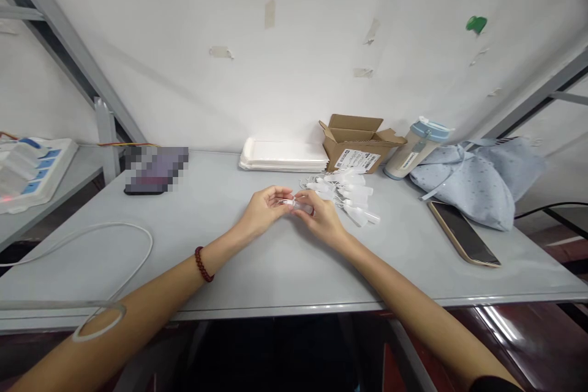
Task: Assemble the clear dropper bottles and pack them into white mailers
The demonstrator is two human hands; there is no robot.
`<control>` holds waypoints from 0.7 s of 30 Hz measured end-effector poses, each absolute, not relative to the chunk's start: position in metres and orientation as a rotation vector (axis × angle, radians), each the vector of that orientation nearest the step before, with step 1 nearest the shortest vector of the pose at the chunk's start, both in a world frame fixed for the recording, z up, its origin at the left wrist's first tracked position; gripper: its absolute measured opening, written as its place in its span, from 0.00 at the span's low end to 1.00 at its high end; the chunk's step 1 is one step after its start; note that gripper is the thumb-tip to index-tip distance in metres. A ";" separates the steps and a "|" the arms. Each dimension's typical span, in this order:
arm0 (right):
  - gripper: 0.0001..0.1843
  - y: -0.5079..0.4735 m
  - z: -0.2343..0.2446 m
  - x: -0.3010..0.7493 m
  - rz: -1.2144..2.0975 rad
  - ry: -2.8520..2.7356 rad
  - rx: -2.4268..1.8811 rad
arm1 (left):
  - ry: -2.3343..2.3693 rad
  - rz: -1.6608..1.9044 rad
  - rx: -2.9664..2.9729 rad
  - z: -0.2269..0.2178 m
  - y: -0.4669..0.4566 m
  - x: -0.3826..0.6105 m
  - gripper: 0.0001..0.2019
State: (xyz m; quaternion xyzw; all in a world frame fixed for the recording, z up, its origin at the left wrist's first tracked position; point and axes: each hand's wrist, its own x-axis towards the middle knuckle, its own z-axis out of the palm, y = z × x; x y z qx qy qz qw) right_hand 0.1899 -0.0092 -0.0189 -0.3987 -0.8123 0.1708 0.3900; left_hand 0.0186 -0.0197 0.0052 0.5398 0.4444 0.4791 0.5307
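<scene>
Currently, one small translucent white piece (302, 204) is held above the bench (206, 196), between the two hands. Its long axis runs roughly left to right, narrow end toward the left hand (265, 209), body toward the right hand (324, 215). Right thumb and fingers are closed around the body, covering part of it. Left thumb and fingertips pinch at the narrow end; how firmly cannot be determined. Similar pieces (357, 191) lie heaped beyond and to the right of the right hand, the nearer one, before the cardboard box (331, 150).
</scene>
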 end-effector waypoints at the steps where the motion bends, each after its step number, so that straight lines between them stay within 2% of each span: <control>1: 0.14 -0.009 -0.019 0.190 0.433 -2.057 -1.025 | 1.086 1.141 1.276 0.005 -0.020 0.019 0.18; 4: 0.15 -0.009 -0.020 0.190 0.408 -2.044 -1.051 | 1.193 1.050 1.305 0.001 -0.019 0.018 0.15; 8: 0.14 -0.008 -0.021 0.190 0.409 -2.057 -1.034 | 1.223 0.942 1.442 -0.006 -0.016 0.017 0.21; 12: 0.13 -0.011 -0.016 0.190 0.508 -2.044 -1.029 | 1.177 0.922 1.553 -0.006 -0.016 0.016 0.20; 16: 0.13 -0.015 -0.007 0.189 0.781 -1.943 -1.022 | 1.122 0.895 1.653 0.000 -0.019 0.014 0.16; 21: 0.17 -0.013 0.003 0.192 1.374 -1.708 -0.952 | 1.069 0.894 1.693 0.010 -0.024 0.013 0.12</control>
